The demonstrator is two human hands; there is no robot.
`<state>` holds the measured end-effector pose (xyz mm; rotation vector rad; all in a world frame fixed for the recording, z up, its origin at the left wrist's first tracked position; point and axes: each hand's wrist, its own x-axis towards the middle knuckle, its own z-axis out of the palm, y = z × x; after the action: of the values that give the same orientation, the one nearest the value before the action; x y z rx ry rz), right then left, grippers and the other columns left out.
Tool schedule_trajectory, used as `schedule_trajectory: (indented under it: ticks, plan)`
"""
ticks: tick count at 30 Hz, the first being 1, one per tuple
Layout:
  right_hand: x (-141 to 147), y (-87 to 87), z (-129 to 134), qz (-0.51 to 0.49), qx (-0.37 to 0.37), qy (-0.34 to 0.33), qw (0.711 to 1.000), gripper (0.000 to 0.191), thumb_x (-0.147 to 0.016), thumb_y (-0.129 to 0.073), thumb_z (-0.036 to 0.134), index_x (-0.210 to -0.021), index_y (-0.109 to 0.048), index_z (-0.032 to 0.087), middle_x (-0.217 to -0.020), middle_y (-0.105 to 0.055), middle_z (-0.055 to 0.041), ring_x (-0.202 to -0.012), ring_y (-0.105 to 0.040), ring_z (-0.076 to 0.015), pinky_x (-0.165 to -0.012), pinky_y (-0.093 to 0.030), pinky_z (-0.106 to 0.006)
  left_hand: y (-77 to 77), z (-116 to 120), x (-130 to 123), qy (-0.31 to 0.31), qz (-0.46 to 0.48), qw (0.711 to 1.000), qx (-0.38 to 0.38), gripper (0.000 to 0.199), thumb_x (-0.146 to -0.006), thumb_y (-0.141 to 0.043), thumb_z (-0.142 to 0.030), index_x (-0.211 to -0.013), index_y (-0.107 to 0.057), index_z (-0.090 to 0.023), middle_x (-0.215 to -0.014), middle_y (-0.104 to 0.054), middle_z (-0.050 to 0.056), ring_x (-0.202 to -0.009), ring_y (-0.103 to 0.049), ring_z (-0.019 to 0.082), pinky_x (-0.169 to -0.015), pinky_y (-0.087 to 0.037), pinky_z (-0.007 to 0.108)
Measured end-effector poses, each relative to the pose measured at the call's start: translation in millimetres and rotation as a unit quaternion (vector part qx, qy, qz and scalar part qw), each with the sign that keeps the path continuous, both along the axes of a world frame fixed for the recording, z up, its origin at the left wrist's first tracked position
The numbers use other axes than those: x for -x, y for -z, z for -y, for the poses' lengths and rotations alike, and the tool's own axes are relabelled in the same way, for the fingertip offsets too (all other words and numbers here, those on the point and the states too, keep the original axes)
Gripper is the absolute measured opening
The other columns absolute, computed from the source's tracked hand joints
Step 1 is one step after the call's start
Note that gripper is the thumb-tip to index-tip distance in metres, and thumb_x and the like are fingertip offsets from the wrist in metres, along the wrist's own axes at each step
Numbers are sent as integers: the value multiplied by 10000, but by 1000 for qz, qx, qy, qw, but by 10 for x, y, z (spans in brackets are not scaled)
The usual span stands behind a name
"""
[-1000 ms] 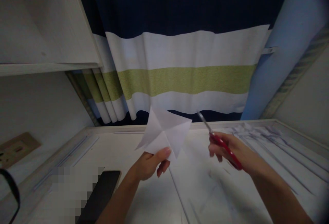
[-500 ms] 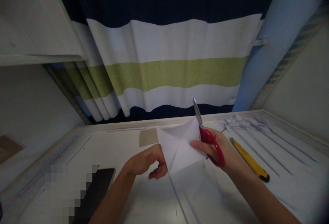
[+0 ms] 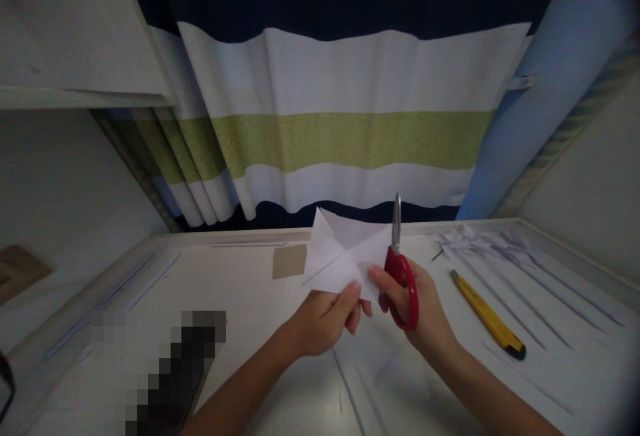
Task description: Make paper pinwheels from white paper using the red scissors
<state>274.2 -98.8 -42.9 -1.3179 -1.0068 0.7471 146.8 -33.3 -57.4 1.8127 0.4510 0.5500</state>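
A white square of paper (image 3: 340, 239) with crossing diagonal creases is held up over the desk between my two hands. My left hand (image 3: 327, 319) pinches its lower edge, thumb on top and fingers beneath. My right hand (image 3: 413, 293) grips the paper's lower right side with the thumb. That same hand also carries scissors (image 3: 411, 296) with red handles, their metal blades closed and pointing up beside the paper's right edge. A thin white paper stick (image 3: 347, 386) lies on the desk below my hands.
A yellow utility knife (image 3: 487, 313) lies right of my right hand. Several thin white paper sticks (image 3: 520, 289) and crumpled paper sit farther right. A beige square (image 3: 290, 262) is at the back. A dark, partly blurred object (image 3: 185, 369) lies left. A striped curtain (image 3: 350, 139) hangs behind the desk.
My left hand has come right and taken hold of the paper's lower edge. The paper has turned and lifted, and the scissors stand more upright.
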Motion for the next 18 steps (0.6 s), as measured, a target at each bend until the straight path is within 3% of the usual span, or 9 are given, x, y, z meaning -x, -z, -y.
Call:
schedule_trajectory:
  ticks: [5,8,12,18]
  plan:
    - [-11,54,-16,8,-24,-113,993,392,-699,-503,566,-759,-439,184,-532,-437,55,-383,-319,-61,-359,-264,-193,-161,-93,126,-97,125,987,15,413,-858,-320,-315,-561,-531,-121,-420,-454,-24,-393,-423,82,-511,-386,223]
    - [25,105,36,26,-12,-194,980,445,-665,-512,610,-791,-431,191,-622,-438,30,-466,-356,-83,-427,-322,-213,-232,-146,229,-146,178,973,-5,392,-849,-346,-293,-565,-546,-112,-448,-504,-12,-353,-416,68,-463,-378,218]
    - [25,169,135,53,50,-319,945,379,-763,-499,488,-1008,-395,218,-877,-458,-37,-751,-446,-150,-672,-392,-277,-281,-163,326,-194,218,956,-32,365,-833,-381,-304,-566,-542,-115,-500,-562,7,-341,-418,63,-402,-361,209]
    - [64,72,171,31,105,-390,914,257,-791,-511,402,-939,-453,201,-799,-426,-2,-708,-402,-130,-634,-347,-250,-273,-138,359,-196,237,950,-56,400,-851,-360,-284,-558,-572,-114,-448,-522,-5,-344,-418,60,-401,-361,193]
